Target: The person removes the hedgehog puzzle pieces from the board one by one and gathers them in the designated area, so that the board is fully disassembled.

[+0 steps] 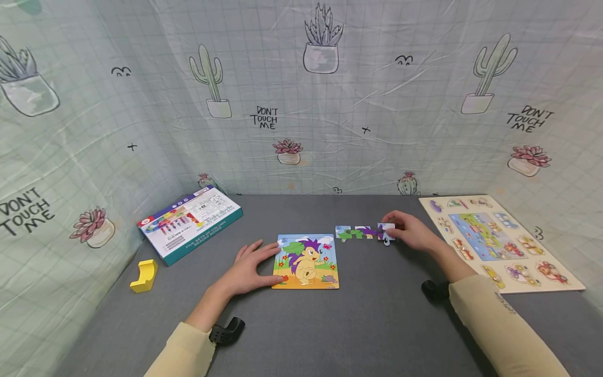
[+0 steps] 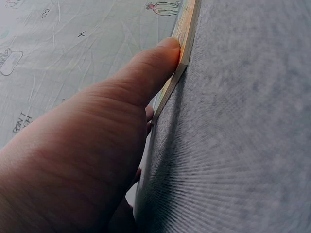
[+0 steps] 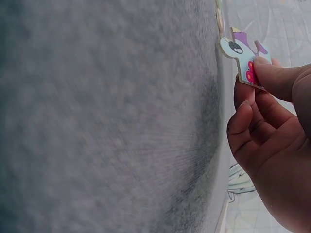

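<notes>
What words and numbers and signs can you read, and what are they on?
"DON'T TOUCH ME": wall cloth, several times.
"+" or "x" marks: wall cloth.
"FIVE SETS OF COLUMN": teal side of the box.
Too small or blurred: the box's other print, and the hedgehog puzzle's corner print.

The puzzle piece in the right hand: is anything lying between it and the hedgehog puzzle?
Yes: other loose pieces lie in a row on the grey table, between the puzzle piece and the hedgehog puzzle. They look flat, so the right hand could probably pass over them.
</notes>
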Motion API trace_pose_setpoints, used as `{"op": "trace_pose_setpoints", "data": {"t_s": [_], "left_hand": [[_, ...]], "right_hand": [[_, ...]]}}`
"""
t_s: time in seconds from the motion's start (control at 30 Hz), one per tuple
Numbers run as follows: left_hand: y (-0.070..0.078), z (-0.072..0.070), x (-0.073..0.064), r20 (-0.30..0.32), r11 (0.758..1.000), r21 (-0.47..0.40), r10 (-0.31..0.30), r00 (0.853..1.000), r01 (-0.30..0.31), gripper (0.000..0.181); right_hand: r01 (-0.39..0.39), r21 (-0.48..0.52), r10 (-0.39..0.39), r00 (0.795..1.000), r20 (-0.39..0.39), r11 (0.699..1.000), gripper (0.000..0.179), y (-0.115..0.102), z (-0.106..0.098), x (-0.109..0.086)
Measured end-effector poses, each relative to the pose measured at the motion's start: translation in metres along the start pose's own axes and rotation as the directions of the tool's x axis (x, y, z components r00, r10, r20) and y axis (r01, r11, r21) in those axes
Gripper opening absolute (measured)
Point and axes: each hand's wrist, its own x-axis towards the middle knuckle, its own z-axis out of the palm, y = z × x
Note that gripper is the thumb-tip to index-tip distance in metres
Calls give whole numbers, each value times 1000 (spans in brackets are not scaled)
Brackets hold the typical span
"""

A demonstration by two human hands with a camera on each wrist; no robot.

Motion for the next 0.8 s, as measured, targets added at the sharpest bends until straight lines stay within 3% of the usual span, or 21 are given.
{"op": "trace_pose_setpoints", "data": {"t_s": [0.8], "left_hand": [[2,-1,-1,-1,1000,-7,-3,1000,3,80]], "right_hand": [[-97,-83,100,994,42,992,28,5,-1,14]]}}
